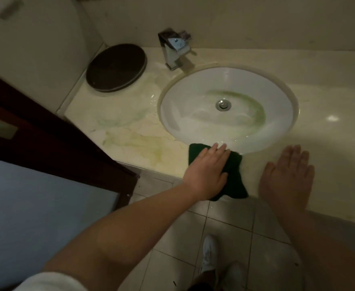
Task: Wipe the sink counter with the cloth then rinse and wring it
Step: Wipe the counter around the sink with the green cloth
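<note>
Overall, the cream marble-patterned bench (130, 131) fills the upper and right of the view, with greenish-yellow veining or staining on its left part and wet sheen near the basin. A dark wooden door with a frosted pane (46, 127) stands against the bench's left end. Pale square floor tiles (183, 227) show below the bench's front edge.

The white oval sink (193, 97) is set into the bench at centre. A green ring of residue curves round its bottom and water lies on its near wall. A black round disc (116, 67) lies flat in the back left corner of the bench.

The right hand (288, 177) lies palm down at the front edge of the bench, right of the sink's near rim. Its fingers (296, 152) are straight and close together and hold nothing. The left hand (207, 175) presses flat on the cloth. Its fingers (218, 150) are straight, not curled round the fabric, with the tips reaching the sink's near rim.

The dark green cloth (233, 175) lies at the front edge of the bench, just before the sink. Its far edge meets the rim, and its near part hangs over the front edge. It lies apart from the right hand.

A square chrome tap (175, 49) stands at the back edge, behind the sink's left side. A white shoe (209, 255) rests on the tiles. A chrome drain plug (223, 105) sits at the sink's centre.
</note>
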### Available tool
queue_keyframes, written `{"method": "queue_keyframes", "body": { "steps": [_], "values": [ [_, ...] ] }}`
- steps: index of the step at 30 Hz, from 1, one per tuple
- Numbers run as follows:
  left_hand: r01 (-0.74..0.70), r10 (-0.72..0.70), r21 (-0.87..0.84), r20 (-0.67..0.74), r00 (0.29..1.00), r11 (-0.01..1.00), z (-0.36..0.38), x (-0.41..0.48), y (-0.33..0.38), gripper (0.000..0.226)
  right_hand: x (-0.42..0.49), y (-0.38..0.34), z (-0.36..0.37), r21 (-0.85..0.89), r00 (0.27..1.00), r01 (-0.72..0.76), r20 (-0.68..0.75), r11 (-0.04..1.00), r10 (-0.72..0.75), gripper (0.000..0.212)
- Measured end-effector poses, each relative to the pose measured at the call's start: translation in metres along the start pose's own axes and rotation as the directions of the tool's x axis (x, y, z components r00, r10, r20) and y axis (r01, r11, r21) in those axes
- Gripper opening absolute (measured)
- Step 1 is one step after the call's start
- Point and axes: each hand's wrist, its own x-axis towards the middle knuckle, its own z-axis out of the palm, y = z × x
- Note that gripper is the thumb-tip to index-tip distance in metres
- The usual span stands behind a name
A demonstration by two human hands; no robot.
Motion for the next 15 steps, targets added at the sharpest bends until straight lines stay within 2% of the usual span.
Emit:
{"method": "queue_keyframes", "body": {
  "steps": [4, 6, 8, 10, 12, 15],
  "values": [
    [0.048, -0.048, -0.098, 0.008, 0.999, 0.994, -0.013, -0.012, -0.023, 0.057, 0.001, -0.001, -0.002, 0.024, 1.0, -0.022, 0.013, 0.999, 0.021, 0.072],
    [0.064, -0.06, -0.219, 0.025, 0.998, 0.974, -0.024, -0.012, -0.024, 0.055, -0.006, -0.008, -0.005, 0.104, 1.0, -0.024, 0.01, 0.994, 0.023, 0.073],
    [0.112, -0.119, -0.398, 0.006, 0.993, 0.91, -0.037, -0.018, -0.029, 0.056, -0.028, -0.033, -0.01, 0.182, 0.988, 0.152, -0.055, 0.971, -0.145, 0.068],
    [0.161, -0.224, -0.486, -0.074, 0.972, 0.859, -0.045, -0.033, -0.05, 0.056, -0.053, -0.075, -0.013, 0.22, 0.934, 0.355, -0.037, 0.909, -0.356, 0.063],
    [0.207, -0.307, -0.466, -0.15, 0.94, 0.86, -0.053, -0.052, -0.09, 0.054, -0.067, -0.121, -0.01, 0.235, 0.894, 0.432, 0.014, 0.871, -0.448, 0.065],
    [0.31, -0.396, -0.359, -0.199, 0.896, 0.88, -0.066, -0.076, -0.176, 0.054, -0.063, -0.165, 0.011, 0.096, 0.898, 0.412, 0.125, 0.906, -0.422, 0.074]
  ]
}}
